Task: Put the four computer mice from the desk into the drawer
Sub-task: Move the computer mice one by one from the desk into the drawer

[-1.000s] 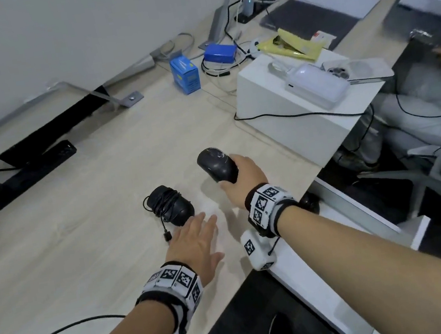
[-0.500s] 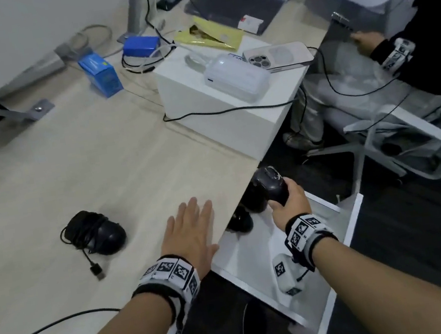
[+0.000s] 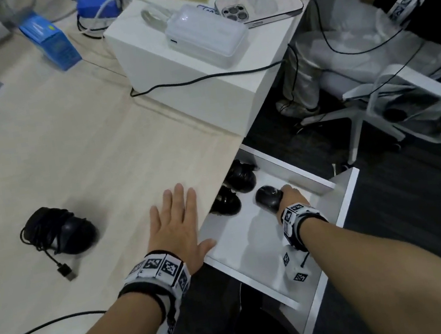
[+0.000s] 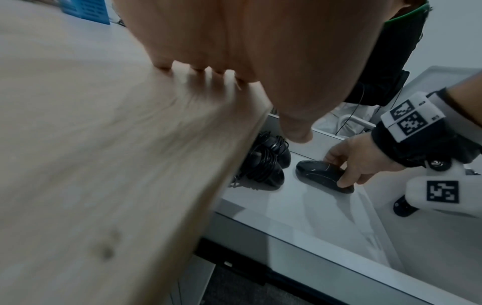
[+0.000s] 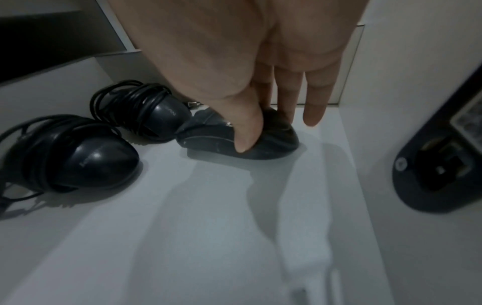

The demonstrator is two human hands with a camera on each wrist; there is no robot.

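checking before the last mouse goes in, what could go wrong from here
1. The right hand sets the cordless mouse right beside a cord-wrapped mouse in the drawer; it may nudge that one as it lets go.
2. The last mouse on the desk trails a loose plug, which could snag the desk edge when lifted.
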